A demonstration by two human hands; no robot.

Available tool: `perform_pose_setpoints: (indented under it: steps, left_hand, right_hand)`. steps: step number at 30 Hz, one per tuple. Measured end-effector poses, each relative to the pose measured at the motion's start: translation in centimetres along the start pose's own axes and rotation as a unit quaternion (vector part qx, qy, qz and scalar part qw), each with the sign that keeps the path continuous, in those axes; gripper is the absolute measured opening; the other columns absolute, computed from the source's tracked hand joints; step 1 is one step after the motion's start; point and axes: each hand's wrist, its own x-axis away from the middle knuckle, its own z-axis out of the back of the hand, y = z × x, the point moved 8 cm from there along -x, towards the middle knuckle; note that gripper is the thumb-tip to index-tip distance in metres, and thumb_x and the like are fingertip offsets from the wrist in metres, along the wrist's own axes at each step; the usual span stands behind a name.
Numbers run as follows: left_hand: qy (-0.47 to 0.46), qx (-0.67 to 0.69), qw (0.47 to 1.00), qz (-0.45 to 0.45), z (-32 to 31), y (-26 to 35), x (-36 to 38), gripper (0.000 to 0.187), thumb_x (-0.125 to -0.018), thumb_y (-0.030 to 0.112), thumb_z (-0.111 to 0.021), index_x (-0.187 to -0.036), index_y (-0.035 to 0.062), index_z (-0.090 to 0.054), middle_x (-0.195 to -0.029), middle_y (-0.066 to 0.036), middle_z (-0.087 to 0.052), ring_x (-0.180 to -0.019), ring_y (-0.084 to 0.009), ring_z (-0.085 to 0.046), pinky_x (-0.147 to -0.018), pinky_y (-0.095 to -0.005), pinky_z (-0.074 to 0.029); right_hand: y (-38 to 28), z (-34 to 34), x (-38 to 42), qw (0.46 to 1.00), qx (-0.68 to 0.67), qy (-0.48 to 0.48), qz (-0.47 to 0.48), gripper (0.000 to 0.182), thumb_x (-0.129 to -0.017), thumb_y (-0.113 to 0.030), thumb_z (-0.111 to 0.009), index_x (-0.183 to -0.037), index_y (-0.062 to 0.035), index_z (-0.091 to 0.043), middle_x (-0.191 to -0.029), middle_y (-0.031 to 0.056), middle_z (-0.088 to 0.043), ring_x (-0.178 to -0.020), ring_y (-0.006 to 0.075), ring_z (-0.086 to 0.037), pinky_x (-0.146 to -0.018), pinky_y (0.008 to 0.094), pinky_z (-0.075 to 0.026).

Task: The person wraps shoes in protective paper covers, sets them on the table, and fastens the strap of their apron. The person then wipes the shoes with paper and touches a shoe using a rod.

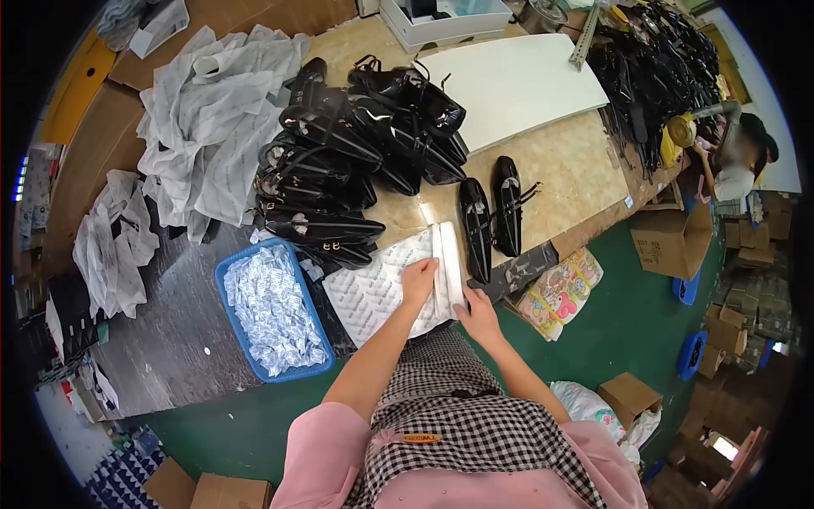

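Blue basket (293, 376), filled with small white packets (273, 310), close to front edge of dark worktop (186, 339). Just right of basket: printed wrapping paper (373, 288), folded along its right side; left hand (419, 283) closed on fold, right hand (479, 318) pinched on its outer edge. Beyond basket: heap of black buckled shoes (331, 127); farther back, white open box (424, 36) with dark items inside. Farther right: black shoe pair (507, 212), side by side near edge. Left of basket: stretch of worktop surface.

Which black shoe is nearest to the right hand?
The left shoe of the two apart from the pile, its tip closest to the right hand.
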Motion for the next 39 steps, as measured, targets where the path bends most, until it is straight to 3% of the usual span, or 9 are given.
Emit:
perform_pose_setpoints:
  steps: [5,13,19,24,29,32,34,37,39]
  left_hand:
    - [0.11,-0.113,0.974,-0.161,3.4,6.4,4.2,0.026,-0.095,0.023,-0.057,-0.093,-0.0027,-0.061,-0.071,-0.016,-0.056,-0.066,-0.0156,-0.053,-0.065,-0.0336,-0.043]
    - [0.224,-0.01,0.971,-0.083,21.3,15.5,19.6,0.026,-0.097,0.022,-0.057,-0.082,0.0009,-0.062,-0.072,0.008,-0.051,-0.069,-0.0035,-0.043,-0.061,-0.0239,-0.037]
    - [0.506,0.095,0.817,-0.26,34.1,24.5,36.6,0.026,-0.098,0.014,-0.054,-0.075,0.0015,-0.055,-0.071,0.008,-0.044,-0.064,-0.0027,-0.038,-0.054,-0.0223,-0.03]
    - [0.407,0.019,0.875,-0.261,35.2,20.1,33.2,0.024,-0.095,0.007,-0.058,-0.073,0.0004,-0.055,-0.069,0.009,-0.042,-0.064,-0.0018,-0.037,-0.053,-0.0219,-0.027]
    - [0.364,-0.007,0.888,-0.281,35.2,20.2,29.3,0.016,-0.095,0.007,-0.06,-0.086,-0.0056,-0.06,-0.069,0.005,-0.048,-0.066,-0.0031,-0.04,-0.057,-0.0216,-0.034]
    - [0.351,0.126,0.899,-0.228,38.8,17.1,28.1,0.018,-0.095,0.009,-0.06,-0.086,-0.0065,-0.062,-0.071,0.006,-0.05,-0.067,-0.0027,-0.041,-0.057,-0.0222,-0.034]
    - [0.372,0.045,0.896,-0.237,39.8,17.4,28.1,0.017,-0.094,0.009,-0.061,-0.086,-0.0058,-0.062,-0.07,0.004,-0.05,-0.066,-0.0039,-0.041,-0.057,-0.0232,-0.035]
    - [0.395,-0.162,0.857,-0.29,38.6,19.4,28.2,0.013,-0.092,0.007,-0.062,-0.086,-0.0041,-0.063,-0.069,-0.004,-0.051,-0.061,-0.0095,-0.044,-0.056,-0.0262,-0.036]
    - [0.396,-0.23,0.825,-0.331,37.8,20.6,28.2,0.006,-0.089,0.004,-0.065,-0.089,-0.0019,-0.065,-0.073,-0.012,-0.059,-0.058,-0.0208,-0.052,-0.055,-0.0289,-0.042]
  right_hand:
    - [0.2,3.5,0.0,0.999,0.002,0.024,0.025,0.042,-0.085,-0.019,-0.064,-0.124,-0.0045,-0.059,-0.115,0.0159,-0.061,-0.106,0.0353,-0.059,-0.09,0.0405,-0.048]
    - [-11.1,4.1,-3.5,0.989,-0.039,-0.064,0.128,0.03,-0.089,-0.013,-0.062,-0.118,-0.0071,-0.064,-0.101,0.0119,-0.067,-0.093,0.0306,-0.064,-0.079,0.0367,-0.05]
    - [-28.9,-3.7,-1.4,0.921,-0.056,-0.156,0.353,0.029,-0.09,-0.013,-0.064,-0.117,-0.0067,-0.065,-0.102,0.0108,-0.069,-0.096,0.0286,-0.064,-0.085,0.035,-0.051]
    - [-40.1,-10.5,4.3,0.863,-0.215,-0.352,0.293,0.027,-0.09,-0.021,-0.063,-0.111,-0.0053,-0.066,-0.091,0.0136,-0.071,-0.081,0.0312,-0.067,-0.073,0.0377,-0.053]
    - [-42.2,-14.8,4.4,0.898,-0.1,-0.293,0.313,0.017,-0.087,-0.016,-0.061,-0.09,0.0003,-0.067,-0.074,0.0147,-0.067,-0.064,0.0254,-0.067,-0.058,0.0322,-0.05]
    - [-38.7,-15.2,1.4,0.92,-0.08,-0.267,0.275,0.016,-0.085,-0.017,-0.061,-0.086,-0.0029,-0.068,-0.073,0.0143,-0.067,-0.063,0.0303,-0.064,-0.057,0.0349,-0.049]
    - [-36.2,-15.1,-1.0,0.934,-0.08,-0.251,0.24,0.016,-0.084,-0.02,-0.062,-0.083,-0.0048,-0.068,-0.07,0.0145,-0.066,-0.062,0.0342,-0.062,-0.055,0.0385,-0.048]
    - [-34.9,-13.0,-2.2,0.917,0.137,-0.209,0.311,0.015,-0.079,-0.025,-0.064,-0.081,-0.0104,-0.07,-0.077,0.0105,-0.067,-0.074,0.03,-0.065,-0.068,0.0432,-0.051]
    - [-38.2,-7.3,-5.7,0.847,0.146,0.024,0.511,0.008,-0.073,-0.016,-0.068,-0.081,-0.0147,-0.07,-0.085,0.0074,-0.066,-0.094,0.0303,-0.059,-0.079,0.0429,-0.048]
